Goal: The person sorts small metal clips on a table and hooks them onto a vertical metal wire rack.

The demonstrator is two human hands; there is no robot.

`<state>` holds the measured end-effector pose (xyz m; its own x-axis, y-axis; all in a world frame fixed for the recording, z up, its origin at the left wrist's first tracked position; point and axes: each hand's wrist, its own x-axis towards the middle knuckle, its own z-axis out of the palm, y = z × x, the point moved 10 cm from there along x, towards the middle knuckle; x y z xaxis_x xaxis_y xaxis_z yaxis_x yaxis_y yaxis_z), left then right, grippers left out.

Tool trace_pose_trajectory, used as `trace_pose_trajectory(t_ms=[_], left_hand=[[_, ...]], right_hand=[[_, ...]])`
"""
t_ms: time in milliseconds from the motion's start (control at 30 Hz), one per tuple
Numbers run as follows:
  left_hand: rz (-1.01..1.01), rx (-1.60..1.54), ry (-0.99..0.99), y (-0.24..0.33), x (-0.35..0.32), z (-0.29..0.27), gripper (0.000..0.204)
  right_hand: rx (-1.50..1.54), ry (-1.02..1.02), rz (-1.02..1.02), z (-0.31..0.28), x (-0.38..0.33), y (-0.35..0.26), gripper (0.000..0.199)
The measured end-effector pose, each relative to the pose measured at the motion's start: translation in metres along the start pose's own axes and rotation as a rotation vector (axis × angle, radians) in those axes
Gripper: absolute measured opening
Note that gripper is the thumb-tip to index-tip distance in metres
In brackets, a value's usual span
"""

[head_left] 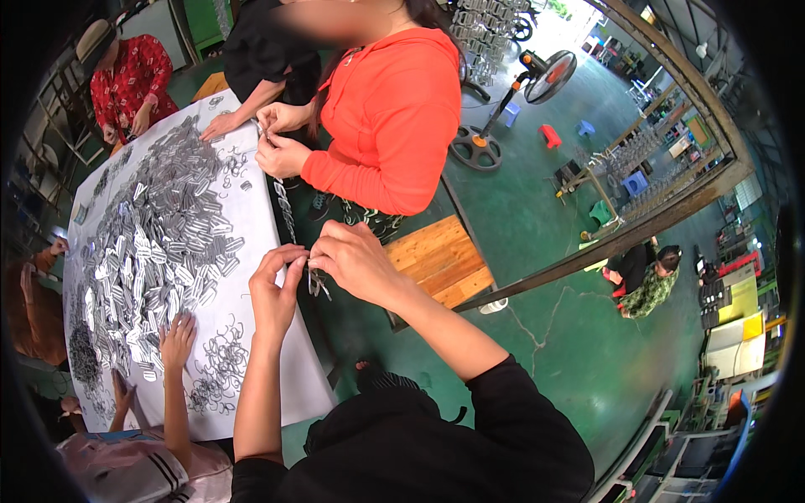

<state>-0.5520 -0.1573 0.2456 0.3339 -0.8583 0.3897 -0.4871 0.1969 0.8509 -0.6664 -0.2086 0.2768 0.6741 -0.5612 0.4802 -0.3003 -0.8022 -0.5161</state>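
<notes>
My left hand [277,289] and my right hand [356,261] meet just past the table's right edge, fingertips pinched together. Between them is a small shiny metal piece [315,283], partly hidden by the fingers, with thin ends hanging below; its exact kind cannot be made out. Both hands are closed on it. Left of my hands, a white-covered table [289,394] bears a large heap of flat silvery metal pieces [168,243]. Nearer my left forearm lies a loose pile of thin curved wire rings [222,365].
Co-workers surround the table: a person in an orange hoodie [394,117] ahead, one in red [138,80] at far left, and another's hand [177,342] resting beside the heap. A wooden board [443,261], a standing fan [545,80] and a metal frame beam [620,230] are to the right.
</notes>
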Motion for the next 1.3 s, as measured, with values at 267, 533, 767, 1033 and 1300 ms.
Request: trace_pose_trajectory(t_ms=[267, 533, 767, 1033, 1300], left_hand=[[0.037, -0.053, -0.031, 0.004, 0.015, 0.023, 0.008], [0.174, -0.119, 0.114, 0.009, 0.011, 0.013, 0.009], [0.118, -0.245, 0.231, 0.007, -0.01, -0.015, 0.01], [0.113, -0.146, 0.329, 0.012, -0.047, -0.041, 0.015], [-0.112, 0.061, 0.6, 0.022, -0.18, -0.129, 0.027]], right_hand=[[0.032, 0.033, 0.002, -0.01, 0.0, 0.025, 0.012], [0.371, 0.063, 0.132, -0.012, -0.001, 0.034, 0.01], [0.426, 0.064, 0.082, 0.011, -0.002, 0.017, 0.007], [0.418, 0.021, -0.083, 0.029, -0.005, -0.016, 0.007], [0.627, -0.16, -0.133, 0.081, -0.002, -0.043, 0.014]])
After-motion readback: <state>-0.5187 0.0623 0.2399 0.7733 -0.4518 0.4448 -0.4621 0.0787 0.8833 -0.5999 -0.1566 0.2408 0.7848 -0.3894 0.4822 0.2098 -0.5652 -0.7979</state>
